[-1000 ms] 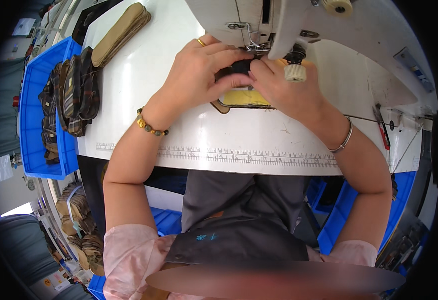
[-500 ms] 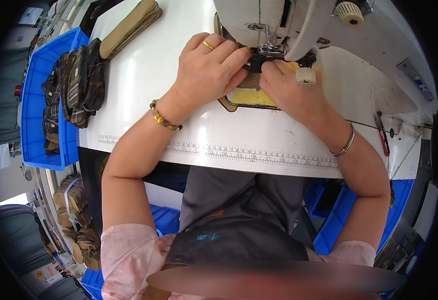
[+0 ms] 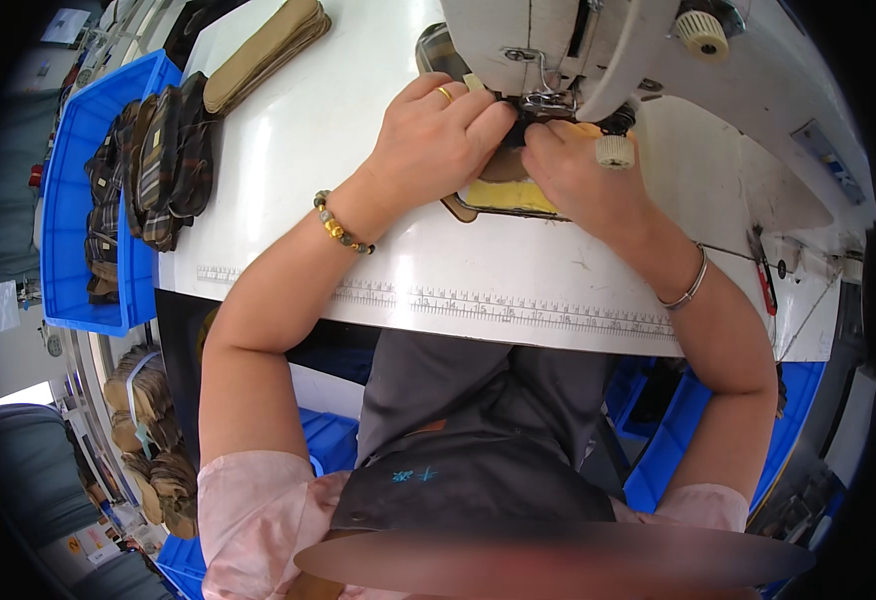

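Note:
A white sewing machine (image 3: 518, 60) stands at the far side of the table. My left hand (image 3: 443, 140) is closed just left of its presser foot (image 3: 550, 102), with the fingertips pressing on dark fabric. Beyond that hand a plaid fabric piece (image 3: 440, 48) sticks out, and a small pale tab shows by the fingers. My right hand (image 3: 588, 180) is closed on the right side of the foot, its thumb and index finger at the dark cloth. Between the hands lies a brown piece (image 3: 504, 166), just behind a yellow patch (image 3: 513, 195) on the machine bed. The fingertips partly hide the fabric.
Tan layered pieces (image 3: 268, 55) lie at the table's far left. A blue bin (image 3: 63, 220) with plaid fabric pieces stands beside the left edge. A printed ruler (image 3: 478, 308) runs along the front edge. Red-handled snips (image 3: 766, 275) lie at the right.
My left hand has shifted a little right and away from me. The plaid fabric now shows more beyond it, along with the pale tab. My right hand has hardly moved.

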The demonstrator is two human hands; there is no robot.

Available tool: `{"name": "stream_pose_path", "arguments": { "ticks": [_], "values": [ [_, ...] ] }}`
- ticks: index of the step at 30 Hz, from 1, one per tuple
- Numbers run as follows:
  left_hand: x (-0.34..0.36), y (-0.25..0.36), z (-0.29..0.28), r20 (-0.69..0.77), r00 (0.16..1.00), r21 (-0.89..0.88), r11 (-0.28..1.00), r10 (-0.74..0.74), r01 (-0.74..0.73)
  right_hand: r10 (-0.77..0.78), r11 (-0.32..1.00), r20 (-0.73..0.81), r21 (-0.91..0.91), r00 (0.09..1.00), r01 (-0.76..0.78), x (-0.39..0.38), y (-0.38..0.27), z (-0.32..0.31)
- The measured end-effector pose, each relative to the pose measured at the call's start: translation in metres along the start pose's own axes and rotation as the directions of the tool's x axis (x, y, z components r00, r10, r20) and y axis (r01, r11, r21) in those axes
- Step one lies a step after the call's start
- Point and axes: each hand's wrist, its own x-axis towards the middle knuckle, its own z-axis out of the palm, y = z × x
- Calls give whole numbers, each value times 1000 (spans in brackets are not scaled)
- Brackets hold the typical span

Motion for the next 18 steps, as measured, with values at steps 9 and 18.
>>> {"name": "stream_pose_path", "arguments": {
  "ticks": [9,18],
  "values": [
    [4,-4,-7,126,992,-2,1000,7,-7,-23,999,-23,39,999,24,0,0,1],
    [10,7,-44,205,979,-3,1000,-13,14,9,999,-72,38,997,-6,1,2,-4]
  ]
}}
